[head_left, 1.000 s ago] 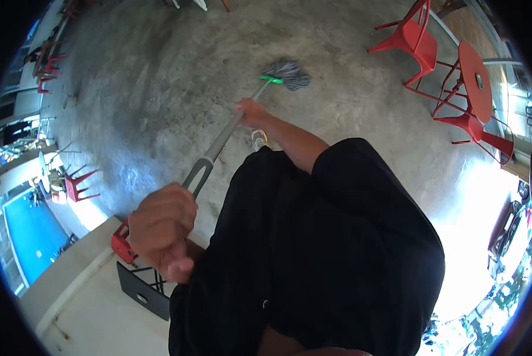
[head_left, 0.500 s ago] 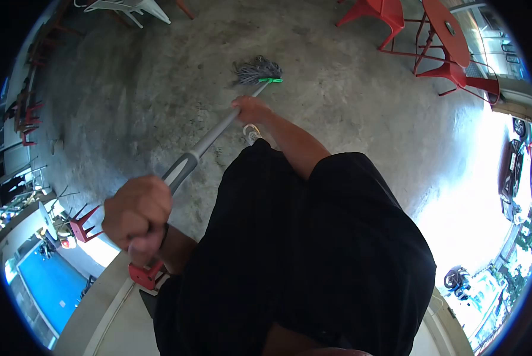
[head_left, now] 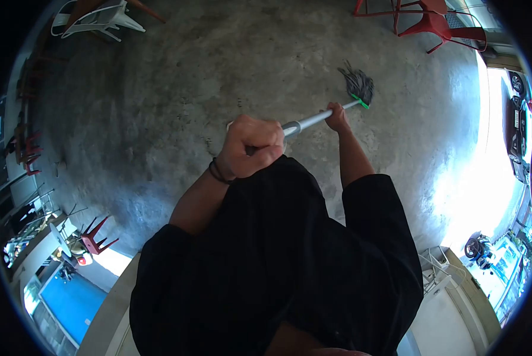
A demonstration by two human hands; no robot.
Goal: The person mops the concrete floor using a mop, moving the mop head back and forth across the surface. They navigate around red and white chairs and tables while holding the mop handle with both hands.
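A mop with grey strands [head_left: 358, 85] and a green clamp lies with its head on the concrete floor [head_left: 218, 71], right of centre. Its long grey handle slants down and left toward me. My left hand [head_left: 253, 145] is wrapped in a fist round the upper end of the handle, in front of my body; a dark band circles that wrist. Farther down the pole, close to the mop head, my right hand [head_left: 338, 117] grips the handle with the arm stretched out. The handle's top end is hidden by my left fist.
Red metal chairs [head_left: 435, 25] stand at the upper right, a white chair [head_left: 108, 21] at the upper left. A red stool [head_left: 95, 238] is at the lower left. Bright light falls through an opening on the right, with a parked car [head_left: 517, 124] and a motorbike [head_left: 478, 249] outside.
The mop head has swept to the right across the floor, its strands now pointing up and left. Both hands have moved right with the handle, my left hand also upward.
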